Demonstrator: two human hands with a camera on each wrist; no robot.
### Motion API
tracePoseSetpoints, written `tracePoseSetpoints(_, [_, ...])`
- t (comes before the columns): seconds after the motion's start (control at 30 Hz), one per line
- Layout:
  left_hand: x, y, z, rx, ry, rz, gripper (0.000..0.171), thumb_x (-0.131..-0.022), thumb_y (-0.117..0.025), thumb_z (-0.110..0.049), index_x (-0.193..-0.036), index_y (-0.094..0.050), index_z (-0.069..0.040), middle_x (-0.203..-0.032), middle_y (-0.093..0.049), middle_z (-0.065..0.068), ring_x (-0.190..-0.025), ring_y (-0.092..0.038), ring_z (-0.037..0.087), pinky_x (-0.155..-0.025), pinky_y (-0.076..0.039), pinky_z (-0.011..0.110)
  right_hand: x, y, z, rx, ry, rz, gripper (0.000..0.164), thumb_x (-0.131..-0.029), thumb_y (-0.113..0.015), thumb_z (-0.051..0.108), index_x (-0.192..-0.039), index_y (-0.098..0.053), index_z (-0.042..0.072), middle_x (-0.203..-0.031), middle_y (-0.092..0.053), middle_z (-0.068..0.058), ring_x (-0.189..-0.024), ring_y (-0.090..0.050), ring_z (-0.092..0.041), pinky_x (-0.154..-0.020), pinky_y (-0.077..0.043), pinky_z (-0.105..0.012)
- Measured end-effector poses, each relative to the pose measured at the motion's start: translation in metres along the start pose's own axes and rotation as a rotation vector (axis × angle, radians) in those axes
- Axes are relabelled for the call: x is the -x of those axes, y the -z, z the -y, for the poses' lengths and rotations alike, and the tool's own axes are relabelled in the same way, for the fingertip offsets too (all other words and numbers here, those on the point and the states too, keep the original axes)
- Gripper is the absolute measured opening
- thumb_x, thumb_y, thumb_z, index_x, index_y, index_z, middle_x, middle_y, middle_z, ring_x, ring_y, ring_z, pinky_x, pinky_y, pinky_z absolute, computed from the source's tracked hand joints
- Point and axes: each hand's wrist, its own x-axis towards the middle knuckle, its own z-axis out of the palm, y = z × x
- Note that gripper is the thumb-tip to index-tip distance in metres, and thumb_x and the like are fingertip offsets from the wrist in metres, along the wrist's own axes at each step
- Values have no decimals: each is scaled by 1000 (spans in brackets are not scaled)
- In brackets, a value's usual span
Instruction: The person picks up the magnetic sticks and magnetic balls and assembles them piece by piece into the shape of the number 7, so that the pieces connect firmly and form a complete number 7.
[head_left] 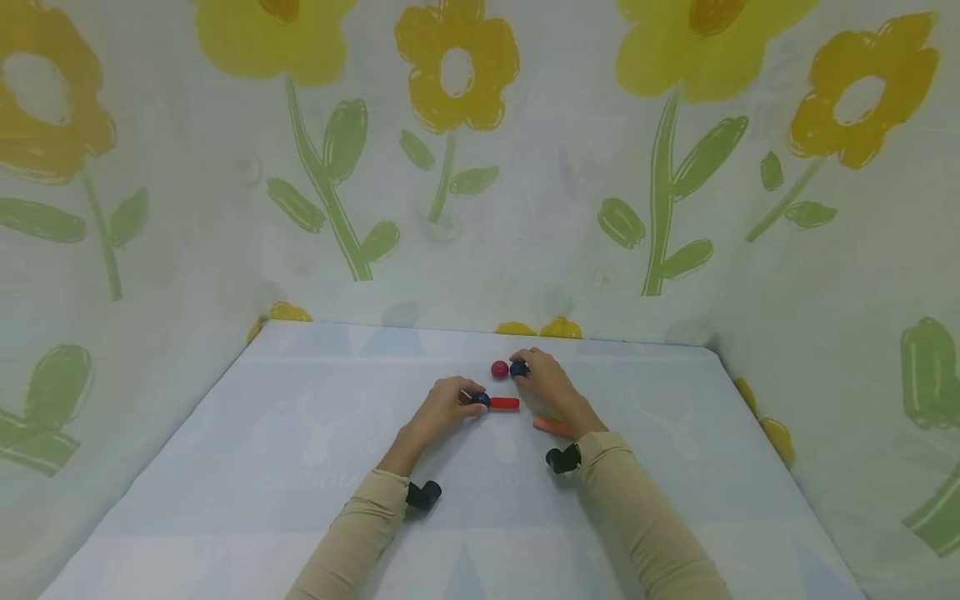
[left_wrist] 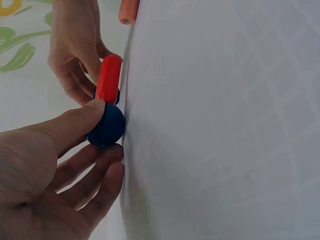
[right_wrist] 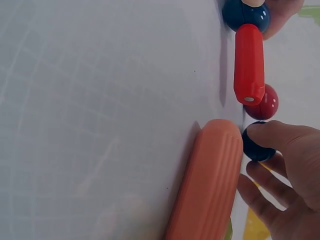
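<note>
My left hand point(head_left: 446, 404) pinches a dark blue ball point(left_wrist: 107, 129) between thumb and fingers. A short red stick point(left_wrist: 108, 77) extends from that ball, pointing right in the head view. Farther back, my right hand point(head_left: 551, 383) has its thumb and fingers around a second dark blue ball point(right_wrist: 257, 146). Beside this one is a dark red ball point(head_left: 499, 369), left of it in the head view and touched by neither hand. The right wrist view shows the red stick's free end, with a small pale hole, overlapping the red ball.
A ridged orange stick point(right_wrist: 206, 185) lies on the white table point(head_left: 480, 508) by the right wrist, with a yellow-green sliver point(right_wrist: 229, 231) showing beside it. Black wrist-worn devices point(head_left: 424, 496) sit on both arms. Flower-printed cloth point(head_left: 525, 208) surrounds the table's back and sides.
</note>
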Motion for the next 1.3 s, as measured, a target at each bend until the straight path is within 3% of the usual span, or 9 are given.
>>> tracePoseSetpoints(0.73, [1, -1, -2, -1, 33, 0, 34, -85, -77, -20, -117, -71, -10, -109, -71, 5, -89, -63, 14, -83, -56, 29, 17, 9, -3, -56, -18, -17, 42, -92, -70, 19, -132, -59, 17, -131, -59, -10, -122, -58, -27, -103, -49, -43])
tracePoseSetpoints(0.97, [1, -1, -3, 10, 63, -2, 34, -84, -78, -19, -116, -72, -11, -109, -71, 4, -89, -62, 14, -85, -56, 30, 21, 10, -10, -49, 9, -31, 42, -91, -70, 20, -132, -59, 17, -129, -60, -10, -118, -60, -26, -101, -51, -42])
tracePoseSetpoints(1.3, [1, -2, -1, -5, 39, -3, 34, -84, -78, -20, -117, -71, -11, -109, -71, 5, -90, -62, 14, -85, -56, 29, 32, 15, -15, -45, 65, -25, 43, -92, -70, 20, -133, -59, 15, -123, -63, -10, -108, -62, -23, -97, -54, -39])
